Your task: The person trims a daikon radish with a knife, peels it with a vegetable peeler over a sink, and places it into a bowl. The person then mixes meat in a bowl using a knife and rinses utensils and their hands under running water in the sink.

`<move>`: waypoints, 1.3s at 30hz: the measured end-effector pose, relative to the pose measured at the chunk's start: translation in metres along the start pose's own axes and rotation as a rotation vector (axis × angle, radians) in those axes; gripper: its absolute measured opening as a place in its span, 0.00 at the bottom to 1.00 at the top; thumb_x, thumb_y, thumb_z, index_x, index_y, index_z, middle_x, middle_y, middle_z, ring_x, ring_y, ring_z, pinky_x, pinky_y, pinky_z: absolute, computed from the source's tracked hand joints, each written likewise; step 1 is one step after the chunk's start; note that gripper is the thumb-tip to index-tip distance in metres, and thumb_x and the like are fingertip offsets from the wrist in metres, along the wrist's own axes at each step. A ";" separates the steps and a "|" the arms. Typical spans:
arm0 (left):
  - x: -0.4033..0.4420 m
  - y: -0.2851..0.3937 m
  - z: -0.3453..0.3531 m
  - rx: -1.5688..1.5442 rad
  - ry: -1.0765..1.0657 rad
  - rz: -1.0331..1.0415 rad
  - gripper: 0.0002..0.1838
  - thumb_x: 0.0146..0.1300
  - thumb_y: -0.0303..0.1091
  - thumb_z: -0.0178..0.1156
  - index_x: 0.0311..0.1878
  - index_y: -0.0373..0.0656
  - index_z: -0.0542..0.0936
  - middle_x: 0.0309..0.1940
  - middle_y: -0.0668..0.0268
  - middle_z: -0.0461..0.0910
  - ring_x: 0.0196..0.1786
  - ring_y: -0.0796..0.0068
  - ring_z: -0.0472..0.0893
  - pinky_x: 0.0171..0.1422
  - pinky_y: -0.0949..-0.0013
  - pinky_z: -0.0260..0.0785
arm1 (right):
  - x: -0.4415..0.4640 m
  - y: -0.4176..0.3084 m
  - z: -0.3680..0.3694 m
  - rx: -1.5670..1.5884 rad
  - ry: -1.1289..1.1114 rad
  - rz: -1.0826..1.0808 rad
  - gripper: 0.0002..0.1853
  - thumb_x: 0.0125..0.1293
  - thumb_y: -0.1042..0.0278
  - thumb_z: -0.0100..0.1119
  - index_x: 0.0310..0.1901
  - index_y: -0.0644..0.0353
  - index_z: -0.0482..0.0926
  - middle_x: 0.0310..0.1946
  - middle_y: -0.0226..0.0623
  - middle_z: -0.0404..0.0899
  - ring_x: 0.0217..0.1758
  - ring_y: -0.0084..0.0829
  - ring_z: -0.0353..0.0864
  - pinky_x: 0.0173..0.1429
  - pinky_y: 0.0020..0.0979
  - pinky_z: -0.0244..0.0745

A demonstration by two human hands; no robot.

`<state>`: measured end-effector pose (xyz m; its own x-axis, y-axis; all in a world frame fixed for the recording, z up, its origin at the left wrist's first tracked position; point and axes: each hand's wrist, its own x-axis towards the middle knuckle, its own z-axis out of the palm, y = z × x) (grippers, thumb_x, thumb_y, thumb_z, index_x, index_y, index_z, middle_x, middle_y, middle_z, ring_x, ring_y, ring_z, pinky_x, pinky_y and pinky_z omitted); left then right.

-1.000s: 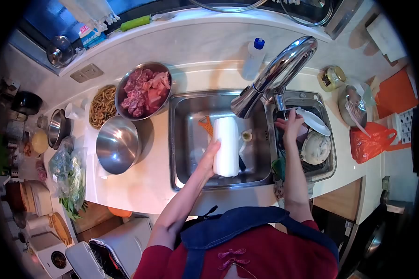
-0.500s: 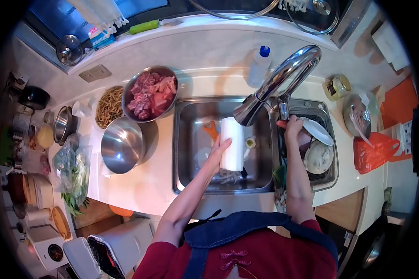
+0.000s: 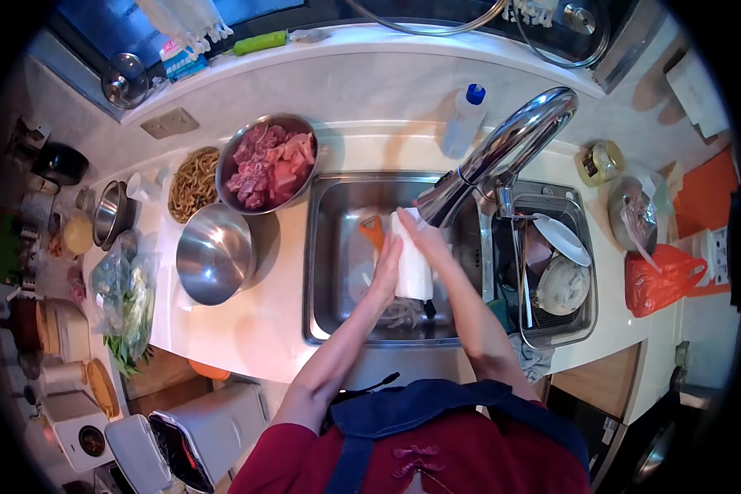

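A peeled white daikon (image 3: 415, 280) is held upright-slanting over the metal sink (image 3: 325, 321), under the faucet head. My left hand (image 3: 389, 257) grips its left side. Against its upper right side lies my right hand (image 3: 424, 236), fingers wrapped along it. The chrome faucet (image 3: 502, 148) arches just above my right hand; whether water runs I cannot make out. On the sink floor beside my left hand is an orange peeler (image 3: 374, 232). Pale peelings (image 3: 403, 313) lie below the daikon, around the drain, which my right forearm partly hides.
A dish rack (image 3: 584, 309) with plates and bowls adjoins the sink on the right. Left of the sink stand a bowl of raw meat (image 3: 267, 165), an empty steel bowl (image 3: 214, 255) and a tray of brown strips (image 3: 193, 185). A blue-capped bottle (image 3: 463, 123) stands behind.
My right hand has left the faucet's base by the dish rack and moved left onto the daikon. My left hand still holds the daikon, now with its fingers farther along the side.
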<state>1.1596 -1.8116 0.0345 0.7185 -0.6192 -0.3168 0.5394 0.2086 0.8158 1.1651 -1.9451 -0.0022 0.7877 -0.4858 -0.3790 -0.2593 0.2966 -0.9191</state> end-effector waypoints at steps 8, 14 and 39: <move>0.000 0.042 0.012 0.483 0.178 -0.022 0.36 0.65 0.52 0.43 0.68 0.41 0.45 0.61 0.46 0.60 0.61 0.57 0.64 0.63 0.63 0.57 | -0.088 0.012 0.015 -0.409 0.082 -0.488 0.34 0.59 0.57 0.56 0.61 0.67 0.55 0.53 0.45 0.69 0.50 0.39 0.74 0.52 0.34 0.70; -0.036 0.011 0.049 1.472 0.386 0.432 0.44 0.56 0.40 0.57 0.68 0.37 0.43 0.60 0.33 0.49 0.60 0.33 0.55 0.64 0.47 0.49 | -0.062 -0.024 0.001 0.622 -0.234 0.240 0.27 0.65 0.47 0.41 0.57 0.58 0.67 0.52 0.38 0.73 0.50 0.33 0.75 0.55 0.33 0.70; -0.016 0.019 -0.018 -0.225 0.031 -0.073 0.30 0.59 0.42 0.58 0.62 0.41 0.61 0.51 0.64 0.72 0.51 0.75 0.73 0.55 0.69 0.66 | -0.109 -0.012 0.026 -0.277 0.081 -0.414 0.36 0.55 0.60 0.61 0.59 0.70 0.55 0.51 0.48 0.69 0.53 0.38 0.71 0.55 0.35 0.66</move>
<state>1.1661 -1.7839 0.0466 0.6855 -0.6161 -0.3881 0.6718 0.3296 0.6633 1.0968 -1.8746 0.0529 0.8129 -0.5818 0.0259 -0.0816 -0.1578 -0.9841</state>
